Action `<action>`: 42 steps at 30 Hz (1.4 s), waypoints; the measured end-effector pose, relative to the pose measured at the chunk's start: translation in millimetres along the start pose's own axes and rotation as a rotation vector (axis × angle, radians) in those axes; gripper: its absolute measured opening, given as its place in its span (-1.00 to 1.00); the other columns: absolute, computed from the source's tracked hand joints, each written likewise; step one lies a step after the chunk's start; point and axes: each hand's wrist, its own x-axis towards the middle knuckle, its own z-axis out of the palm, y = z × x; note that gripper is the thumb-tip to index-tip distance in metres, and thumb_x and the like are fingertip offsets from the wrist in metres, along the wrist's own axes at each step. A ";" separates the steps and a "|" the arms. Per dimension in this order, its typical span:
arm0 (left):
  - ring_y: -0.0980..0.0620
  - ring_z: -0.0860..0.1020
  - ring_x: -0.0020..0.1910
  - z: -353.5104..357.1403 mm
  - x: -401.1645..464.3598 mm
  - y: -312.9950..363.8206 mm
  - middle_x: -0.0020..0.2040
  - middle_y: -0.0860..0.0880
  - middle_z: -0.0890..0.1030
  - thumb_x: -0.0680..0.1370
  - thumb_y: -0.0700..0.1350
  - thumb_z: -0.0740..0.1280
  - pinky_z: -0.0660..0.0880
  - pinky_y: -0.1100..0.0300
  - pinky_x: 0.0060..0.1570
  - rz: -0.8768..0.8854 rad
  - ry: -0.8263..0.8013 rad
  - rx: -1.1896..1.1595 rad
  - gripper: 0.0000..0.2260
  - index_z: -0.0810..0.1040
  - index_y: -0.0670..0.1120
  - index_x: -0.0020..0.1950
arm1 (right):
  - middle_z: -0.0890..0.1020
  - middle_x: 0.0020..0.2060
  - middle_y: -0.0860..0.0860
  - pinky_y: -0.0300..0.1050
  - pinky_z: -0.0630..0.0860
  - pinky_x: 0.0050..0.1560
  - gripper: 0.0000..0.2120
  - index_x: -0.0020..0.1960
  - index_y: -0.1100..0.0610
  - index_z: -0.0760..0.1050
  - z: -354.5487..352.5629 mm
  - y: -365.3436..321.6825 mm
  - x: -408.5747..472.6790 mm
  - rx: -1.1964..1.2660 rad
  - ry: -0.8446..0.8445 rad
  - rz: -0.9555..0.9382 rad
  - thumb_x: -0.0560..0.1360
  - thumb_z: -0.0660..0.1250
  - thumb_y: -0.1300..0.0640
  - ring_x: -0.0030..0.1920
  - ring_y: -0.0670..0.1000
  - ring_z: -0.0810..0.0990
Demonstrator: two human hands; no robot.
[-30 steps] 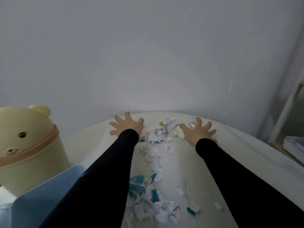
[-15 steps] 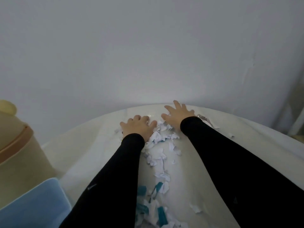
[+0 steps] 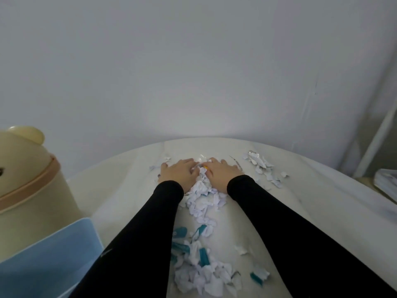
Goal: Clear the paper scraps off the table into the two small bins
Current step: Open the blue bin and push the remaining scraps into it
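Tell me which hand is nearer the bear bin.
Left. The left hand rests on the scraps at the table's far side, on the side of the bear bin; the right hand lies just beyond it, farther away.

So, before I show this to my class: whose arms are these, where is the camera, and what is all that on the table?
It is one picture, taken by a camera worn on a person's head, looking down along their own black-sleeved arms. The left hand and right hand lie on a white table, pressing torn paper scraps together between them. More scraps, white and teal, lie nearer the person, and a few sit to the right. At the left stand a cream bear-shaped bin and a blue bin.
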 end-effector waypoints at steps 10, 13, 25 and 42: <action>0.01 0.45 0.28 -14.9 -77.0 22.7 0.36 0.07 0.44 0.63 0.05 -0.01 0.11 -0.03 0.30 0.041 -0.097 -0.095 -0.66 0.37 0.12 0.35 | 0.42 0.33 -0.03 0.15 0.34 0.26 -0.66 0.32 -0.06 0.39 -6.4 -7.3 -76.2 0.059 -0.055 0.037 0.60 0.05 -0.02 0.34 0.12 0.37; -0.04 0.51 0.18 -22.9 -94.4 30.6 0.15 0.08 0.55 0.59 0.05 0.07 0.22 0.00 0.14 0.075 -0.069 -0.167 -0.79 0.48 0.08 0.05 | 0.54 0.09 -0.04 -0.01 0.47 0.09 -0.82 0.02 -0.05 0.55 -16.9 -8.4 -95.7 0.207 0.012 0.063 0.46 0.24 0.04 0.09 0.09 0.56; 0.08 0.47 0.10 -36.0 -87.6 41.5 0.09 0.14 0.52 0.35 0.24 0.12 0.21 0.10 0.12 -0.079 0.409 -0.571 -0.62 0.59 0.13 -0.04 | 0.52 0.03 0.00 -0.05 0.36 0.13 -0.92 -0.12 0.04 0.55 -44.3 38.0 -109.2 0.490 0.646 0.152 0.40 0.40 0.08 0.11 0.05 0.46; -0.08 0.08 0.52 -0.1 13.8 -21.9 0.57 -0.05 -0.01 0.55 0.29 0.02 -0.03 -0.25 0.38 -0.365 0.047 -0.198 -0.39 -0.03 0.11 0.54 | -0.02 0.54 0.03 0.19 0.05 0.43 -0.32 0.53 -0.11 -0.01 -22.1 107.4 -22.8 0.188 0.195 0.460 0.50 0.07 -0.34 0.51 0.22 -0.04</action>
